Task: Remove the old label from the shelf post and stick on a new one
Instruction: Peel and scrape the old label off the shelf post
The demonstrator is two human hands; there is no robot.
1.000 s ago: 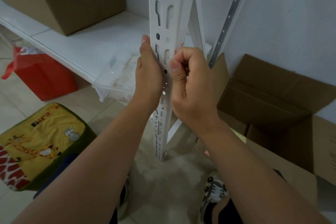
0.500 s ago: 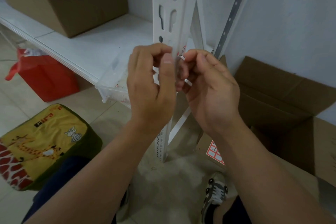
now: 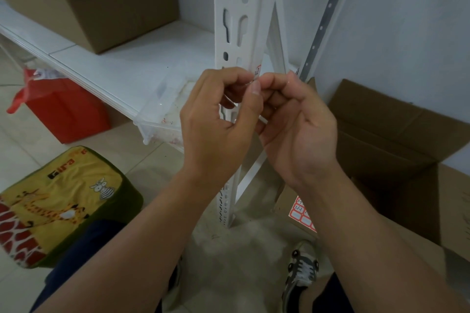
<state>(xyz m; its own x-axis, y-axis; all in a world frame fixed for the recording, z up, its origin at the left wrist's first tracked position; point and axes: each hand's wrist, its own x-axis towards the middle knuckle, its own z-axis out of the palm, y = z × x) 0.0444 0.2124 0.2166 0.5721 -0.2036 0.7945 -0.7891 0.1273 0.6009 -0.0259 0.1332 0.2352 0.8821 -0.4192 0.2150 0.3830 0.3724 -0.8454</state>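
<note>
**Both hands pinch a label scrap at the post**

The left hand (image 3: 218,119) and right hand (image 3: 297,124), fingers curled, pinch a small label (image 3: 257,72) together right in front of the shelf post (image 3: 236,33), probably peeling or readying it. Right of the post's foot lies a label sheet (image 3: 301,213) beside an open cardboard box (image 3: 396,140); a clear bin (image 3: 162,114) sits left.

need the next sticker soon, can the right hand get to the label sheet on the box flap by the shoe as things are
Probably not at once: the right hand is pinching a small label together with the left hand. The label sheet lies uncovered just under the right forearm, so the way looks free once the fingers let go.
</note>
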